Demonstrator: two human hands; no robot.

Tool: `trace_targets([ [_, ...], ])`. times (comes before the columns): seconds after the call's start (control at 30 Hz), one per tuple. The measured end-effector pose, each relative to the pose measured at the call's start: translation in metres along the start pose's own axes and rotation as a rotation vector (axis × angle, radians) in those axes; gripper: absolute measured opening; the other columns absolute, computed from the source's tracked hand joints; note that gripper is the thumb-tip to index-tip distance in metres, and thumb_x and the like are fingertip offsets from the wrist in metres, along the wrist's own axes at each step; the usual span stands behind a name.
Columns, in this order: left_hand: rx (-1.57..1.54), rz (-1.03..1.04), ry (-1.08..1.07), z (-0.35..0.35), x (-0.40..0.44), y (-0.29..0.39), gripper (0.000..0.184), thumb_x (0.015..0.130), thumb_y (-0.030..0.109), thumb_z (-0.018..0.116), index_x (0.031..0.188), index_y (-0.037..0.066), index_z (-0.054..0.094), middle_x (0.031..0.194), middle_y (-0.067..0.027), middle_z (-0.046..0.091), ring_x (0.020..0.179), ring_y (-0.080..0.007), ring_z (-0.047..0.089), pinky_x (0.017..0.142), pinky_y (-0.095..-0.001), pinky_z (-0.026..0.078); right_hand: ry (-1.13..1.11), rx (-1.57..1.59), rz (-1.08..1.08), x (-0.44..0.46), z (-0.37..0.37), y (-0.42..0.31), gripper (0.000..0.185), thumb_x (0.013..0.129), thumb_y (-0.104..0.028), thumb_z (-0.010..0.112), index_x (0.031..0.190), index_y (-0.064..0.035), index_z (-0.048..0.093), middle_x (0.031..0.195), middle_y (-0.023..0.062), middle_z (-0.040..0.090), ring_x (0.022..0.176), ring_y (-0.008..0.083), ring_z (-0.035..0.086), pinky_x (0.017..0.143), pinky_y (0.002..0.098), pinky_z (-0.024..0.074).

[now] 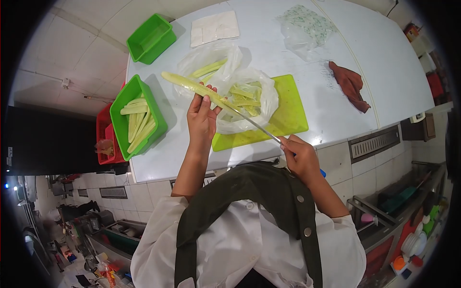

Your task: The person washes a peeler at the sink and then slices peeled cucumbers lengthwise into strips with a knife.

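Note:
My left hand [202, 115] is closed around a long, pale green cucumber piece [185, 83], tilted so its far end points up and left. In my right hand [298, 154] is the handle of a knife [259, 126]. Its thin blade reaches up and left to the near end of the cucumber; whether it cuts in, I cannot tell. Below them an open clear plastic bag [270, 103] holds pale green strips and scraps, resting partly on a yellow-green cutting board [291, 103]. Behind my left hand, another clear bag [233, 54] contains more long cucumber pieces [209, 68].
A green basket [161, 126] with several long pale pieces stands at the table's left edge; another green basket [152, 41] is behind it. Farther off lie a white folded cloth [214, 29], a crumpled plastic bag [307, 31] and a brown cloth [349, 85]. Red crates [104, 129] sit left of the table.

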State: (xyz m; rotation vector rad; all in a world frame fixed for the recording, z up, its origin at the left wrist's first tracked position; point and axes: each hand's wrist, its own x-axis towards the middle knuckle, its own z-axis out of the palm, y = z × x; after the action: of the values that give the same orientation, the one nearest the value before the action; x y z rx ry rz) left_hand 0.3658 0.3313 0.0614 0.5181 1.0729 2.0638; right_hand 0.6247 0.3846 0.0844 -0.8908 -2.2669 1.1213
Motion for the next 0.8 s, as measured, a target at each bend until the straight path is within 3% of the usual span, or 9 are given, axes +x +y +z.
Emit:
trace_targets([
  [0.33,0.18,-0.114,0.114,0.003,-0.004,-0.025,0.035,0.092,0.011,0.048,0.126,0.003,0.044,0.117,-0.0075,0.051,0.111,-0.0196,0.048,0.088,-0.0444,0.045,0.128,-0.186,-0.058,-0.009,0.039,0.04,0.03,0.074,0.003,0.053,0.101,-0.0063,0.062,0.072,0.0115,0.05,0.062,0.031,0.055,0.054,0.04,0.0431],
  [0.47,0.238,-0.125,0.195,0.008,-0.005,-0.038,0.034,0.092,0.011,0.048,0.124,0.0,0.045,0.114,-0.0077,0.052,0.107,-0.0194,0.05,0.086,-0.0422,0.047,0.159,-0.135,-0.024,-0.015,0.054,0.049,0.034,0.074,0.006,0.055,0.104,-0.0081,0.063,0.07,0.011,0.049,0.057,0.0283,0.051,0.052,0.0356,0.041],
  [0.57,0.206,-0.094,0.227,0.011,-0.006,-0.044,0.035,0.091,0.006,0.048,0.125,-0.001,0.045,0.113,-0.0085,0.053,0.101,-0.0168,0.053,0.08,-0.0322,0.051,0.13,-0.072,0.041,-0.017,0.059,0.052,0.035,0.074,0.006,0.055,0.104,-0.0095,0.062,0.07,0.011,0.049,0.059,0.0287,0.053,0.052,0.036,0.0419],
  [0.67,0.256,-0.069,0.208,0.005,-0.006,-0.053,0.035,0.091,0.009,0.048,0.125,-0.001,0.044,0.113,-0.0086,0.053,0.103,-0.0192,0.053,0.083,-0.0389,0.05,0.115,-0.004,0.075,-0.017,0.065,0.056,0.033,0.073,0.003,0.054,0.102,-0.01,0.062,0.071,0.011,0.051,0.062,0.0309,0.054,0.053,0.0386,0.0435],
  [0.8,0.272,-0.046,0.213,0.001,-0.007,-0.058,0.035,0.091,0.008,0.048,0.125,0.0,0.045,0.11,-0.0083,0.055,0.1,-0.0181,0.055,0.083,-0.0367,0.05,0.098,0.074,0.116,-0.017,0.072,0.061,0.031,0.075,0.006,0.055,0.103,-0.0058,0.062,0.07,0.0134,0.052,0.06,0.0289,0.053,0.055,0.0326,0.0425],
])
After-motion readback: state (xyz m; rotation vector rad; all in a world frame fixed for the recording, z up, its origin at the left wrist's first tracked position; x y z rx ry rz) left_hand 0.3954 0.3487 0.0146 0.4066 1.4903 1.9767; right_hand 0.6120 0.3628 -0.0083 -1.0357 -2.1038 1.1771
